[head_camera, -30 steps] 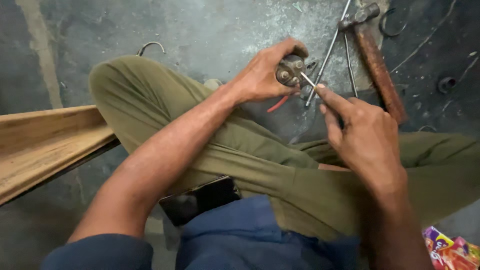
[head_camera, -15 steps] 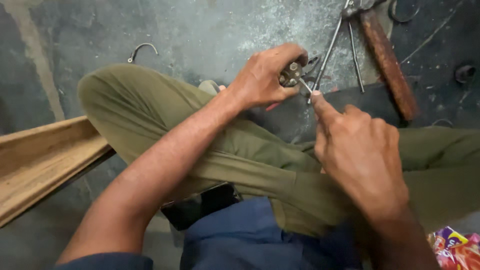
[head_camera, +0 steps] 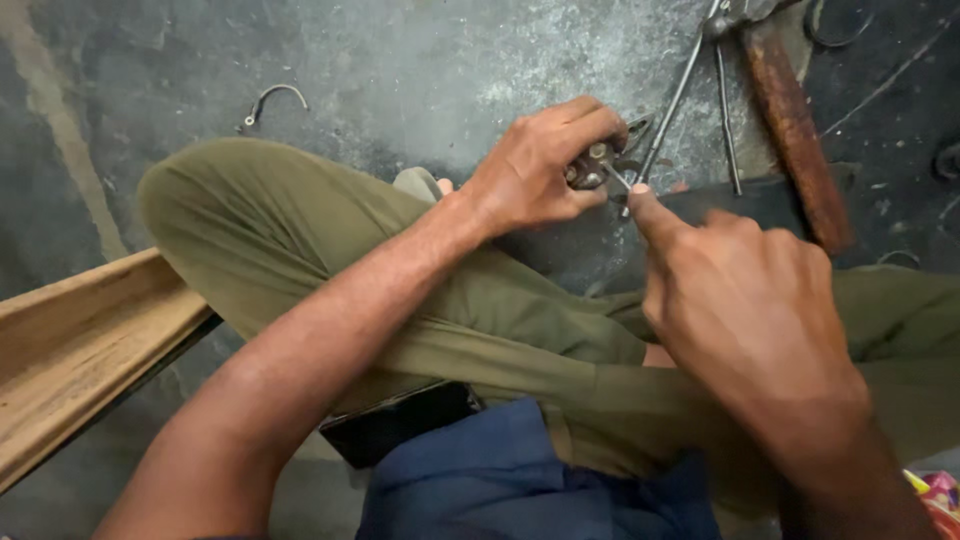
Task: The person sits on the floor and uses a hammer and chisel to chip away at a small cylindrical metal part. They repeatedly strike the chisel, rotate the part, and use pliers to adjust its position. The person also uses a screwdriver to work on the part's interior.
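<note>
Sitting cross-legged on a stained grey concrete floor [head_camera: 420,70], the person fills the single head view with olive-green trousers [head_camera: 300,240] and a dark blue shirt hem [head_camera: 500,470].

The left hand [head_camera: 540,170] is curled tightly around a small dark metal fitting with a round bolt head [head_camera: 592,165], held just above the knee; thumb and fingers wrap it so that only its upper face shows. The right hand [head_camera: 750,310] is nearly closed, its forefinger and thumb pinching a thin silvery metal pin [head_camera: 618,182] whose far end touches the fitting. The rest of the right hand's fingers are folded in.

Just beyond the fitting, on the floor, lies a pair of long steel tongs with thin bare handles [head_camera: 690,85], running up towards the top edge of the view. Beside them, to the right, lies a rusty brown wooden-handled hammer [head_camera: 795,130], tilted on the same slant. A small bent wire hook [head_camera: 270,100] lies well apart at upper left. A pale wooden plank [head_camera: 80,340] crosses the left edge, near the left knee. A black flat rectangular object [head_camera: 400,425] is tucked at the waist. A scrap of bright multicoloured wrapper [head_camera: 935,490] shows at the lower right corner.
</note>
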`<act>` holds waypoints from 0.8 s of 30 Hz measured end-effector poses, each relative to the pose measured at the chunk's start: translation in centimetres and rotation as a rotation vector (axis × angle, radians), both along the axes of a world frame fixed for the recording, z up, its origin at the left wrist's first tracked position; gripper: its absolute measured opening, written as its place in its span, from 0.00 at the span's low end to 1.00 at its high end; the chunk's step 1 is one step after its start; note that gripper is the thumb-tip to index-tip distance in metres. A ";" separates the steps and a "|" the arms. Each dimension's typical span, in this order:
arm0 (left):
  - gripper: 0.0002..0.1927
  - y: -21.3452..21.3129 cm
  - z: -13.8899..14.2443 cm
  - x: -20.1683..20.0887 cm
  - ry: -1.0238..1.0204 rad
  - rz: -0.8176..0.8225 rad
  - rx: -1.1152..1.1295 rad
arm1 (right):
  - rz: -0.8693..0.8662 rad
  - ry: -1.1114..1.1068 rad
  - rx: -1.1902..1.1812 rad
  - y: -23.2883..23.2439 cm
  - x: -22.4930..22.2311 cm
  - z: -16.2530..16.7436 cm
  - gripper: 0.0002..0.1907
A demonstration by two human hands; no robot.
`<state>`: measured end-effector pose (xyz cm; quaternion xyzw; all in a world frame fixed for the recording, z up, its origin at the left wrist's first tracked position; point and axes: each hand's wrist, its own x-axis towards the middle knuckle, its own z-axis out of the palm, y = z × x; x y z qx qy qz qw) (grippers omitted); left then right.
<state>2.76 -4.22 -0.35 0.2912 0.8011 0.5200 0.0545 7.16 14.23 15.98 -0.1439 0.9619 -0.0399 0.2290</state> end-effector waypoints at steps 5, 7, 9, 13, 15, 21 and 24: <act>0.21 0.1 0.0 -0.5 -0.089 0.076 0.092 | 0.002 0.030 0.150 -0.9 1.8 -2.2 0.36; 0.21 0.1 0.0 -0.5 -0.130 0.073 0.083 | -0.068 0.095 0.047 -1.1 3.1 -3.2 0.36; 0.20 0.1 -0.1 -0.4 -0.112 0.057 0.082 | -0.054 0.114 0.094 -1.1 4.1 -4.1 0.36; 0.21 0.1 -0.3 -0.4 -0.062 0.009 0.049 | 0.042 0.111 0.235 -1.1 5.1 -4.4 0.42; 0.20 0.1 -0.3 -0.4 -0.066 -0.007 0.027 | 0.180 0.252 0.332 -1.3 5.1 -4.1 0.35; 0.22 0.2 -0.3 -0.4 -0.069 -0.050 0.055 | 0.397 0.463 0.496 -3.7 4.2 -2.2 0.15; 0.23 0.2 -0.6 -0.2 -0.051 -0.062 0.102 | 0.461 0.397 0.520 -4.6 2.5 -0.4 0.09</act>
